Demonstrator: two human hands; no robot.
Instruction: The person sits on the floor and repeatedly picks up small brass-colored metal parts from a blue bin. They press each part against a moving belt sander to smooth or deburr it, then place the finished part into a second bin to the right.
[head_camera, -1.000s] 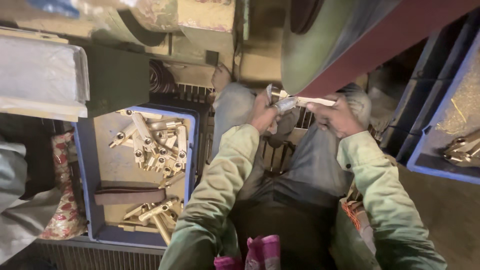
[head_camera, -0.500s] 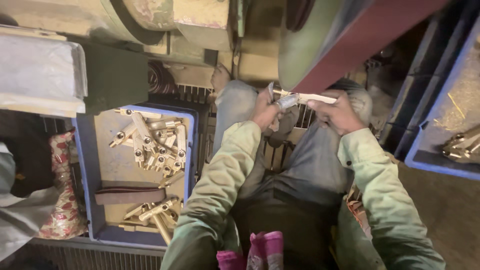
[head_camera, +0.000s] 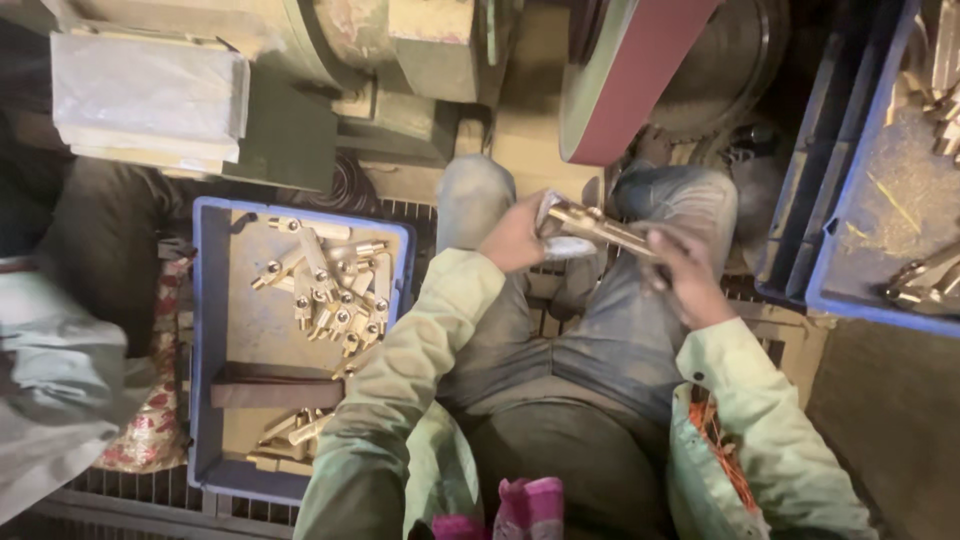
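Just below the red sanding belt (head_camera: 640, 70), centre frame, a brass fitting (head_camera: 600, 228) is gripped at both ends, left hand (head_camera: 515, 238) and right hand (head_camera: 685, 270) closed on it, seemingly between passes; steady presentation to the belt is called for.

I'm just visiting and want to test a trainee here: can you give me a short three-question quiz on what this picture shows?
1. True or false: both hands hold the same brass fitting.
2. Which side of the person does the blue crate of brass parts lie on? A) left B) right C) behind
3. Fill in: the sanding belt above the knees is dark ____.

Key
1. True: the left hand grips one end through a pale cloth, the right hand the other end.
2. A, on the person's left; another blue bin sits on the right.
3. Red.
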